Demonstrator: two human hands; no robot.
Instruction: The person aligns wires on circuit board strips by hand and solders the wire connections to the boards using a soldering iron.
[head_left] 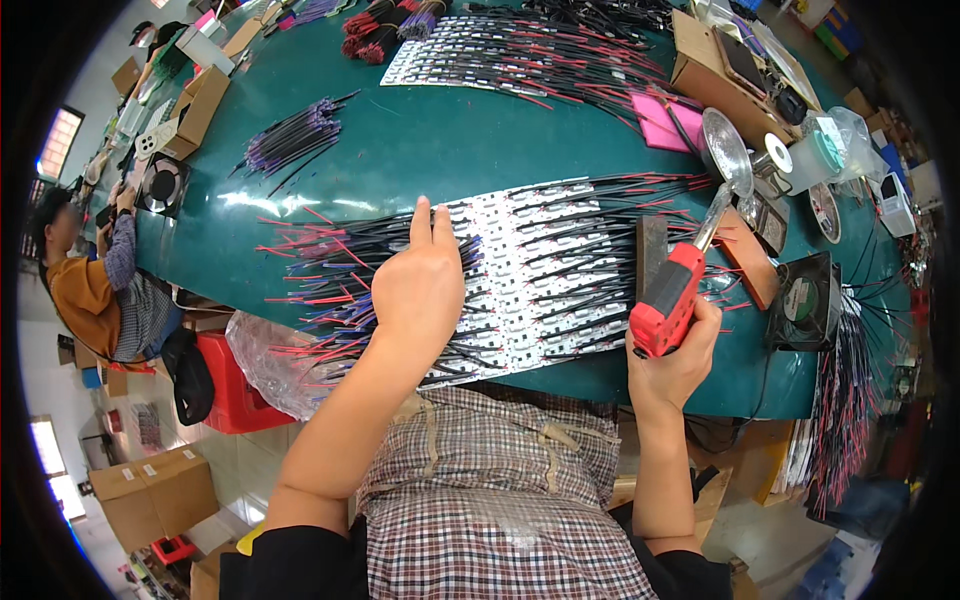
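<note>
My left hand (420,290) lies over the left part of a white circuit board panel (510,240), two fingers stretched out and the others bent under. Beneath and beside it spread black, purple and red wires (325,265) that run off the panel's left side. In my right hand (675,365) is a red and black soldering gun (668,300), its fingers wrapped round the grip. The gun's metal tip points up toward a round metal dish (727,150) and appears close to its lower rim. More black wires (570,270) cover the panel's right half.
A dark bar (651,255) and a wooden block (748,258) flank the gun. Right of them stands a black fan (806,302). A second wired panel (470,50) and a purple wire bundle (295,138) lie farther back. Another person (95,270) sits at the far left.
</note>
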